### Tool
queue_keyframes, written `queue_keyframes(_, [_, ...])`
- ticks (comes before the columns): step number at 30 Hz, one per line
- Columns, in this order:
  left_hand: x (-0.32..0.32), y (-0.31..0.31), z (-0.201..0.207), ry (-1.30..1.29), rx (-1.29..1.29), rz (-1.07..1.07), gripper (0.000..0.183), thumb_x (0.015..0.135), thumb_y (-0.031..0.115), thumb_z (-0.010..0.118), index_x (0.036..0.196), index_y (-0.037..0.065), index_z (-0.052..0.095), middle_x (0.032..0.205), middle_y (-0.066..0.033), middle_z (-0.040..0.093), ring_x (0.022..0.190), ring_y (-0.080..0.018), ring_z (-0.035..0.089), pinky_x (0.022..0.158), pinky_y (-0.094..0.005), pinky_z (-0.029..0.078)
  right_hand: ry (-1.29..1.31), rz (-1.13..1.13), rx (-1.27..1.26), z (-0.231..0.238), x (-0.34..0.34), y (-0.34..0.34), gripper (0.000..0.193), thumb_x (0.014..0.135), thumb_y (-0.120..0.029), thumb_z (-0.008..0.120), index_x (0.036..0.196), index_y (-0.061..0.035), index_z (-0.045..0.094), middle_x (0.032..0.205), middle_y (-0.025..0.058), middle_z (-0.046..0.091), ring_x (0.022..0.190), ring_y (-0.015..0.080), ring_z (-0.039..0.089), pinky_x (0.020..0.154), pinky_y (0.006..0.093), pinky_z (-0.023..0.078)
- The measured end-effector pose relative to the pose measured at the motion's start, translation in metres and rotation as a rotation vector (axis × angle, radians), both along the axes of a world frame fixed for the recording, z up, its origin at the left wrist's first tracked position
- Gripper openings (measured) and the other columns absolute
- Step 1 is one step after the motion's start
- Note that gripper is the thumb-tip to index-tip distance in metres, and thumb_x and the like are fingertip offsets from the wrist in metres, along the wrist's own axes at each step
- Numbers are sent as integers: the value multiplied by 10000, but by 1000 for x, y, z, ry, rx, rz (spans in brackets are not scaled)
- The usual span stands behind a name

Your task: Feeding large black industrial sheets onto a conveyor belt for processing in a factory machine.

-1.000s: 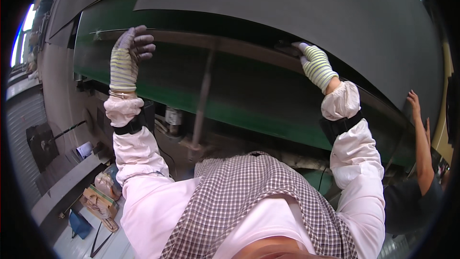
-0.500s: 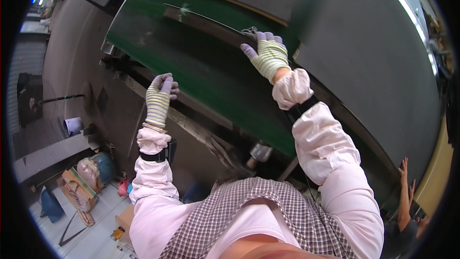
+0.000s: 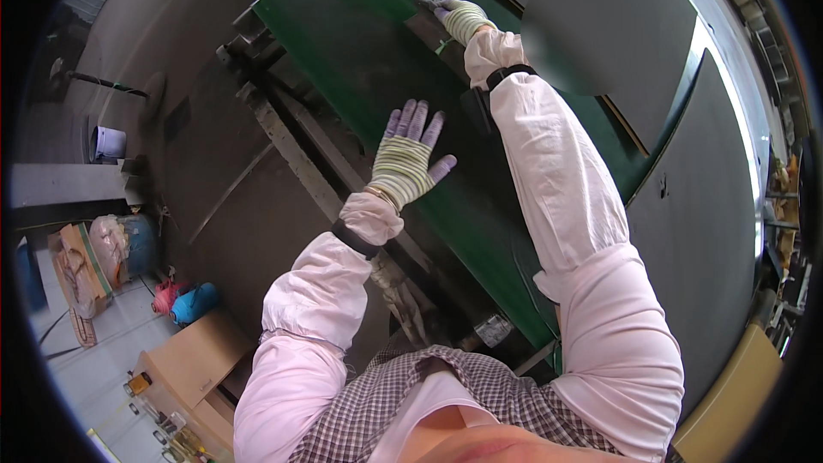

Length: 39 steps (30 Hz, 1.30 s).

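My left hand (image 3: 410,150), in a striped glove with purple-grey fingers, is open. Its fingers are spread over the dark middle of the green belt (image 3: 309,13); I cannot tell whether it touches the surface. My right arm reaches to the far side, where my right hand (image 3: 463,19), gloved alike, has its fingers closed at a small grey crumpled rag (image 3: 426,3). Just below that hand lies a dark strip (image 3: 424,33) with a green tie (image 3: 443,45) on it. The fingertips on the rag are partly hidden.
Large dark grey sheets (image 3: 617,26) lie beyond and right of the belt. A metal frame (image 3: 291,150) runs along its near side. Lower left are a cardboard box (image 3: 193,360), a blue bundle (image 3: 195,303) and a white bucket (image 3: 108,144). A yellow panel (image 3: 733,394) stands lower right.
My view has turned. My left hand has gone from closed fingers beside the belt to spread fingers over it. My right hand has moved with the rag along the strip toward its tied end.
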<state>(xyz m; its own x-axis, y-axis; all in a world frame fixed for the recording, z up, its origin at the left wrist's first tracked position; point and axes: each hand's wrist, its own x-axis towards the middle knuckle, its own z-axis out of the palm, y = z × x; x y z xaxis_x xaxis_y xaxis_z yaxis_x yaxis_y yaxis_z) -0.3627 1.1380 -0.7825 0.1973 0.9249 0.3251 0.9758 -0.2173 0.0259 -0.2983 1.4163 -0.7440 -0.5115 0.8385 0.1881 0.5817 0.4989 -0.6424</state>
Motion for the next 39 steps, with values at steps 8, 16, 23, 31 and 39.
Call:
queue_keyframes(8, [5, -63, 29, -314, -149, -56, 661, 766, 312, 708, 1318, 45, 461, 1378, -211, 407, 1307, -374, 361, 1099, -473, 285, 156, 234, -175, -54, 152, -96, 228, 824, -87, 607, 1047, -66, 651, 951, 150, 673, 871, 271, 626, 816, 348, 483])
queue_keyframes(16, [51, -209, 37, -790, 27, 242, 488, 816, 20, 629, 1279, -20, 479, 1255, -170, 521, 1184, -283, 513, 1028, -371, 402, -6, 60, -409, -36, 360, -215, 221, 820, 12, 606, 1029, -36, 658, 887, 72, 659, 837, 141, 580, 811, 297, 482])
queue_keyframes(23, [58, -245, 19, -831, -119, 376, 458, 793, 114, 669, 1216, 1, 538, 1169, -167, 583, 1092, -314, 563, 958, -384, 444, 102, 100, 32, -32, 82, -57, 258, 814, -112, 616, 1067, -102, 664, 931, 141, 680, 834, 293, 637, 778, 354, 503])
queue_keyframes(31, [-104, -143, 43, -1013, -61, 369, 403, 846, -2, 585, 1243, -21, 516, 1177, -138, 583, 1104, -239, 550, 999, -357, 402, 61, 127, -218, -20, -13, 20, 302, 822, -55, 604, 1093, -167, 680, 880, 42, 696, 735, 157, 625, 677, 316, 524])
queue_keyframes(39, [-113, -153, 13, -1188, -11, 582, 460, 904, -2, 528, 1356, 11, 440, 1301, -128, 521, 1181, -199, 498, 984, -306, 386, -424, 322, -215, -47, 41, -24, 367, 772, -29, 582, 1104, -158, 670, 998, 108, 686, 919, 286, 649, 803, 366, 506])
